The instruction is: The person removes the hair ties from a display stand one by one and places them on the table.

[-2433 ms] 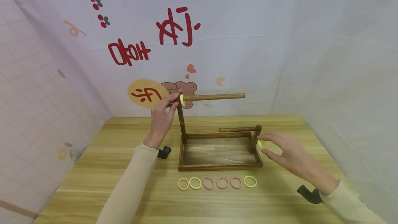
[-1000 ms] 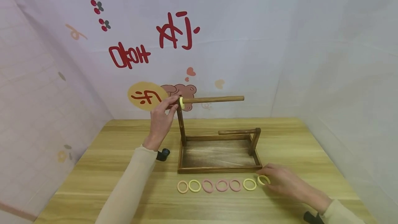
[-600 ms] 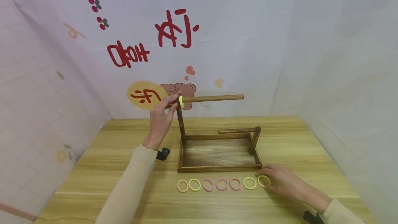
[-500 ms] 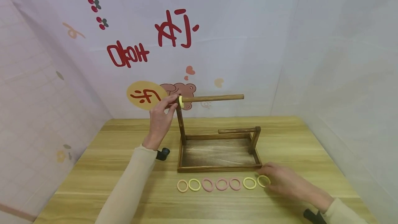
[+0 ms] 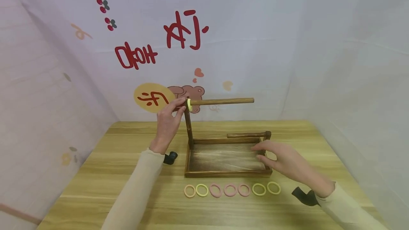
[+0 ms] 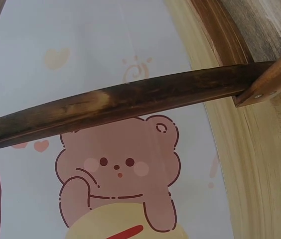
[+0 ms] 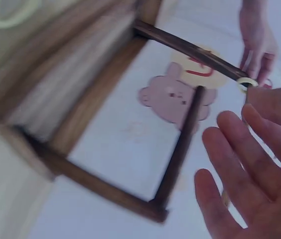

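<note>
My left hand [image 5: 167, 123] pinches the top of the tall post [image 5: 188, 127] of a dark wooden rack, thumb and fingers on either side. Right beside those fingers, a pale yellow ring [image 5: 189, 105] hangs on the long upper rod [image 5: 223, 101], against the post. My right hand [image 5: 287, 159] is raised over the right end of the rack's tray [image 5: 228, 174], overlapping the short post. Its fingers are spread and hold nothing, as the right wrist view shows. In front of the tray lies a row of several rings: an orange ring [image 5: 190, 191], pink ones [image 5: 230, 190] and yellow ones [image 5: 273, 188].
A shorter rod [image 5: 246, 135] points left from the short post at the tray's right end. The rack stands on a wood-grain table [image 5: 127, 173], with a printed cloth [image 5: 249, 56] hanging behind it. Black wrist mounts [image 5: 305, 196] sit at both wrists.
My right hand brought a yellow ring down from beside the short post to the row's right end and let it go. It has since risen up and left. My left hand stayed put.
</note>
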